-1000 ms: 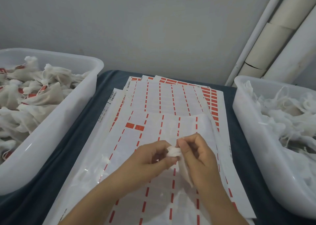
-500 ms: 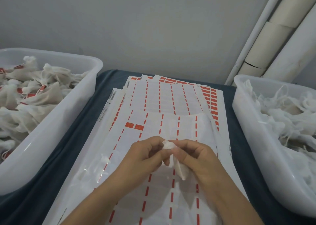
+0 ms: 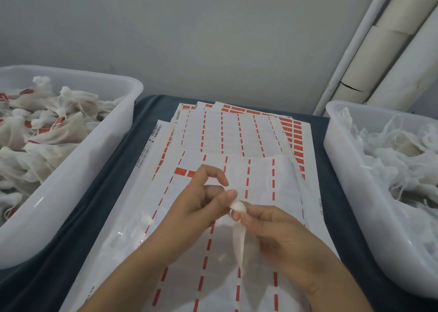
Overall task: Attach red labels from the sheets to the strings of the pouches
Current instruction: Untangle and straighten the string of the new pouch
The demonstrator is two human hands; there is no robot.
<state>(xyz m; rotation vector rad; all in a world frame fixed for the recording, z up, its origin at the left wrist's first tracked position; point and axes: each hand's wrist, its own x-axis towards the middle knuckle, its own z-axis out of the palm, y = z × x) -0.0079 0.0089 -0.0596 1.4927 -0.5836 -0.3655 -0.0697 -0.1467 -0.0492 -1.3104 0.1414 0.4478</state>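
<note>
A small white mesh pouch (image 3: 239,238) hangs between my hands over the label sheets (image 3: 237,141). My left hand (image 3: 196,207) pinches its bunched top with thumb and fingers, the index finger raised and curled. My right hand (image 3: 277,235) grips the same top from the right, the pouch body dangling below. Two whole red labels (image 3: 183,171) remain on the top sheet just left of my left hand; more red labels (image 3: 295,131) fill the right column of a sheet behind.
A white tub (image 3: 71,169) on the left holds pouches with red labels attached. A white tub (image 3: 348,183) on the right holds unlabelled white pouches. The sheets lie on a dark blue cloth (image 3: 116,169). White pipes (image 3: 379,39) run up the wall at right.
Both hands have dropped slightly toward me with the pouch. My left index finger has lifted off the pouch top, and more of the pouch body now hangs below my hands.
</note>
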